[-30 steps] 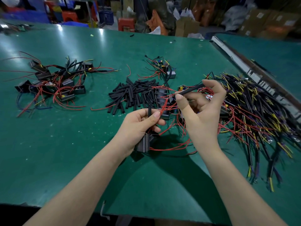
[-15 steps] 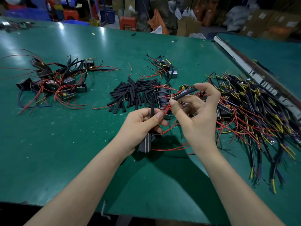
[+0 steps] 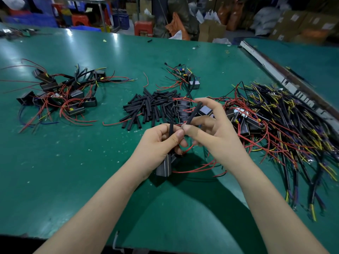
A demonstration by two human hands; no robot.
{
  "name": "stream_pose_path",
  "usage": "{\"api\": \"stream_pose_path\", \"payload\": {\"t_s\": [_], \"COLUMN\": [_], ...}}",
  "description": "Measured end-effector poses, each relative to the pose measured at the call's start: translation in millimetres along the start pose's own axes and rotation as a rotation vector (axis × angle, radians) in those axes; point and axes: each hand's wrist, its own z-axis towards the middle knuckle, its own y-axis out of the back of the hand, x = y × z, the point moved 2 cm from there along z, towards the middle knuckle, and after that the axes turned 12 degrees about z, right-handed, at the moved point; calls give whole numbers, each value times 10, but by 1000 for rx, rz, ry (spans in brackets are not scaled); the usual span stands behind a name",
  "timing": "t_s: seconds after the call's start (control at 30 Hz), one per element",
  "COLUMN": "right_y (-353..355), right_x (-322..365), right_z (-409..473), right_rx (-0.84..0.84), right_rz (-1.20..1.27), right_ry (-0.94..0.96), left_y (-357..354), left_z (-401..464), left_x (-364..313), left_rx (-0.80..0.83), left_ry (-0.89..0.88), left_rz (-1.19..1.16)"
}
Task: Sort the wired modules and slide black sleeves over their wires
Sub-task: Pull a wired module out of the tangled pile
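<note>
My left hand [image 3: 157, 143] grips a black wired module [image 3: 163, 166] that hangs below the palm, and its thumb and fingers pinch a sleeved black wire [image 3: 171, 123] standing up from the fist. My right hand [image 3: 214, 132] pinches a black sleeve [image 3: 194, 111] that slants up to the right, its lower end meeting the left thumb where a red wire shows. Red wires [image 3: 200, 168] loop from the module onto the green table [image 3: 77, 171]. A heap of loose black sleeves [image 3: 148, 107] lies just beyond the hands.
A pile of modules with sleeved wires [image 3: 69, 94] lies at the left. A big tangle of wired modules [image 3: 275, 125] spreads at the right, a small cluster [image 3: 185, 77] sits behind the sleeves. A metal rail [image 3: 286, 83] borders the table's right side.
My right hand moved left and toward the left hand, swinging the sleeve from nearly level to steeply slanted, its lower end now at the left thumb. The left hand barely moved.
</note>
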Motion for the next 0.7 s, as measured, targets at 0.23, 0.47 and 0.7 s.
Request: {"api": "stream_pose_path", "payload": {"t_s": [0.23, 0.47, 0.7], "right_y": [35, 72, 92], "right_x": [-1, 19, 0], "right_z": [-7, -5, -17], "right_rx": [-161, -213, -229], "right_rz": [-101, 30, 10], "right_ry": [56, 55, 68], "left_y": [15, 32, 149], "left_z": [5, 12, 28], "left_x": [-9, -1, 20], "left_rx": [-16, 91, 47], "left_ry": [-11, 6, 21], "left_rz": [-85, 23, 154]}}
